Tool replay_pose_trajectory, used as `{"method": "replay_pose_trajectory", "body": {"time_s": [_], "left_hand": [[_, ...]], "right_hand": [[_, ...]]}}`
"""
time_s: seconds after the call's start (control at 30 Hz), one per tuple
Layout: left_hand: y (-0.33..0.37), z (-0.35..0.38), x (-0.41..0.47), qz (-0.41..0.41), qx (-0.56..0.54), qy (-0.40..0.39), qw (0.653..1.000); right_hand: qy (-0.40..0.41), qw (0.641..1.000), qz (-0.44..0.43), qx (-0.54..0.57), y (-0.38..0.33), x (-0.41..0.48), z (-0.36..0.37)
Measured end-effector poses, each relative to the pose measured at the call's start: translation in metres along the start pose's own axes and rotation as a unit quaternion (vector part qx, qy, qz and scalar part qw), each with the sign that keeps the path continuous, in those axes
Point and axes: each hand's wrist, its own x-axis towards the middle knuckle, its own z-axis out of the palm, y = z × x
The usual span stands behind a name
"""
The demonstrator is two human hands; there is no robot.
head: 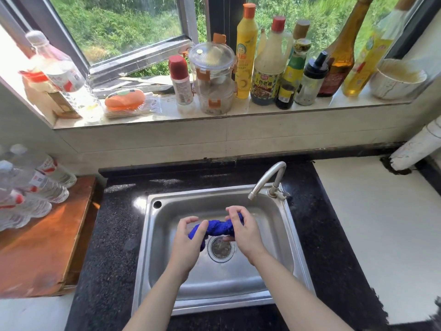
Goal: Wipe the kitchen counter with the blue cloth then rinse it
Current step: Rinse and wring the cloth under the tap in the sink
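Observation:
The blue cloth is twisted into a tight roll above the steel sink, just over the drain. My left hand grips its left end and my right hand grips its right end. The chrome tap curves over the sink's back right corner, and I see no water running from it. The black speckled kitchen counter surrounds the sink.
A wooden board with several water bottles lies to the left. The window sill holds several sauce bottles, plastic jars and a white bowl. A white counter and a white pipe sit at the right.

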Motion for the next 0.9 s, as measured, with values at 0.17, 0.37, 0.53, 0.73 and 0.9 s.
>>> {"method": "replay_pose_trajectory", "body": {"time_s": [0.17,0.37,0.53,0.73,0.9], "left_hand": [[0.002,0.005,0.002,-0.108,-0.099,-0.058,0.987],[0.019,0.013,0.004,-0.235,-0.133,-0.058,0.961],[0.024,0.032,0.008,-0.196,-0.125,0.084,0.969],[0.002,0.031,0.002,0.248,0.255,0.13,0.926],[-0.006,0.026,0.007,0.401,0.369,0.101,0.833]], "right_hand": [[0.022,0.998,-0.034,-0.041,0.0,-0.001,-0.004],[0.03,0.992,-0.08,-0.098,0.0,-0.006,-0.003],[0.06,0.998,-0.024,0.002,-0.004,-0.012,0.014],[0.13,0.983,0.116,0.062,-0.011,0.006,0.012],[0.144,0.976,0.152,-0.065,-0.016,0.025,0.006]]}}
